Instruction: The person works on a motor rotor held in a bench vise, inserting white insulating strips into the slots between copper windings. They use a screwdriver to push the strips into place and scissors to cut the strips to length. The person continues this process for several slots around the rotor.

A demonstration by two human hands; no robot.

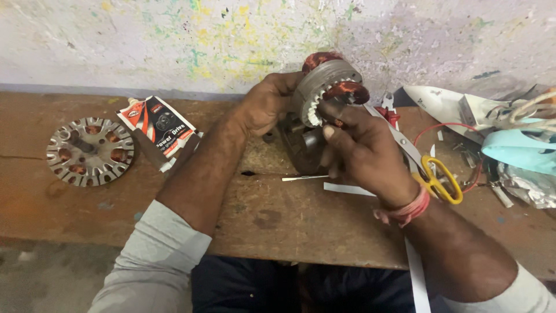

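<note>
A person at a worn wooden bench works on a round metal motor core, held tilted up on edge against the paint-flecked wall, w/ copper coils showing at its top and right side. The left hand is clenched round the core's left rim; the right hand grips it from the front, thumb and fingertips pinched at the white paper slot liners along the lower edge. A dark metal block sits under the core, partly hidden by both hands.

Progress, judging by the look: some coils are already wound and several liners are in place, so the winding seems part done; how many slots are left can't be told, as the hands cover most of the core.

A second core lies flat, well apart at the bench's left end, a few slots filled w/ copper, others bare. Near it lies a small printed packet, torn open at one end; contents not visible. Yellow-handled scissors lie just beside the right wrist, w/ loose paper strips and a thin metal pin on the bench in front. At far right, a heap of white and pale blue scraps and a red wire.
</note>
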